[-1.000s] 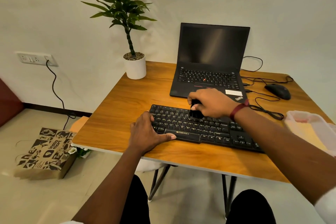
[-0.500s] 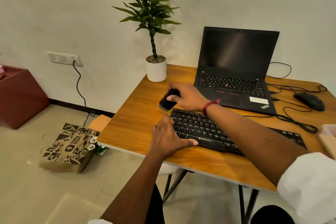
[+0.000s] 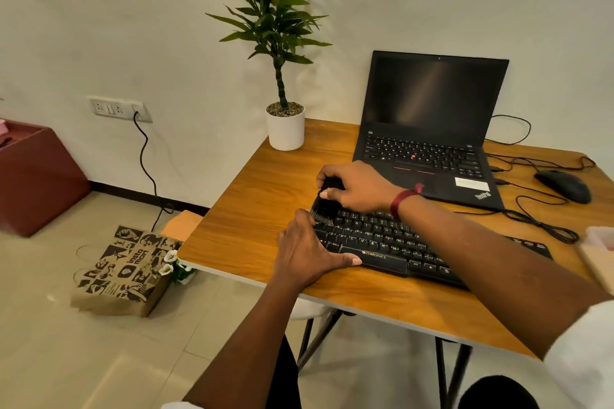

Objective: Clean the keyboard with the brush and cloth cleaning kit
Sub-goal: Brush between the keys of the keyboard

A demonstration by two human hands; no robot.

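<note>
1. Half a second before, the right hand (image 3: 360, 189) held the brush (image 3: 323, 207) over the bare surface (image 3: 259, 209). It has now come back down, and the bristles meet the keyboard (image 3: 415, 242) at its 10 o'clock corner.
2. The right grip is closed around the black body of the brush, with the fingers curled over its top. The left hand (image 3: 307, 252) holds nothing. It lies flat on the 9 o'clock end of the keyboard, with the thumb along the front edge.
3. The bristles are almost touching the left fingers. A stroke toward 9 o'clock could hit them and leave that corner only half cleaned.
4. If the left hand lifts while the brush pushes, the keyboard could slide toward the laptop (image 3: 428, 156), which sits just beside it at 12 o'clock.
5. The right forearm crosses over the keys. A wide sweep toward 3 o'clock could catch the cable (image 3: 538, 222) and pull the mouse (image 3: 563, 186).
6. Hard pressure probably bends the bristles and presses keys instead of lifting dust.
7. The cloth cannot be found with certainty. A pale thing at the 3 o'clock edge is cut off.
</note>
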